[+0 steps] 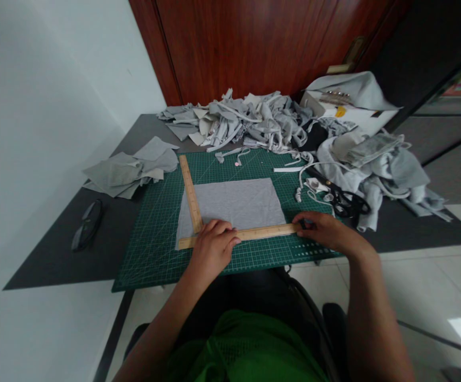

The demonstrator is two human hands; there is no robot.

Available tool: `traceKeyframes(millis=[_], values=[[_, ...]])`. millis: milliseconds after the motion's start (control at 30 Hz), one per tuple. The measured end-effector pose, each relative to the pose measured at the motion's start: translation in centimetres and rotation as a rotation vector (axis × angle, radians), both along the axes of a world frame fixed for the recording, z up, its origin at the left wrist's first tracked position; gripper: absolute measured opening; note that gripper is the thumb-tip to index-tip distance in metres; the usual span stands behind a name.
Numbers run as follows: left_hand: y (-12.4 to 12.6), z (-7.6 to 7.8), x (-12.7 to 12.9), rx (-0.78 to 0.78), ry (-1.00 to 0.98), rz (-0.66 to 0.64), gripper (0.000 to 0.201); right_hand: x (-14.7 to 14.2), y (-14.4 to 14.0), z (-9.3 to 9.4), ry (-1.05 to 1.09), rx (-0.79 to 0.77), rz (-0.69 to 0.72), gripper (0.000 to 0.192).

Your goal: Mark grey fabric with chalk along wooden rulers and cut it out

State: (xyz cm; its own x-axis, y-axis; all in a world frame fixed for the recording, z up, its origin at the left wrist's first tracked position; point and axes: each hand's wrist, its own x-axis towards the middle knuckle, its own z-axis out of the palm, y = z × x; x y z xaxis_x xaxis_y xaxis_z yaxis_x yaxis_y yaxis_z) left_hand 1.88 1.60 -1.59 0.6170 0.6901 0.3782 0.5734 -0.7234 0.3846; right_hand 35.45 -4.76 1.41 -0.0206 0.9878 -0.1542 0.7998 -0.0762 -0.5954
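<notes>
Left hand (213,245): fingers spread flat, pressing the corner of the L-shaped wooden ruler (198,225) | its long arm runs sideways to the right hand (321,229), fingers pinching its end | flat grey cloth rectangle (236,204) just beyond fingers, on green cutting mat (150,254)

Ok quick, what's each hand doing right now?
Left hand: pressed flat on the ruler near its corner, gripping nothing.
Right hand: fingers closed at the ruler's right end; whether it pinches something cannot be told.
</notes>
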Motion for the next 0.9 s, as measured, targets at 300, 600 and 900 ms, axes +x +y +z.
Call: traceKeyframes(millis=[300, 600, 900], values=[[0.19, 0.07, 0.05, 0.002, 0.004, -0.008, 0.009, -0.23, -0.04, 0.4, 0.012, -0.015, 0.003, 0.02], [0.23, -0.08, -0.04, 0.014, -0.005, -0.008, 0.011, -0.43, -0.12, 0.79, 0.008, -0.018, 0.006, 0.018], [0.42, -0.38, -0.12, 0.045, -0.003, -0.016, 0.01, -0.17, -0.16, 0.57, -0.009, -0.059, 0.022, 0.023]])
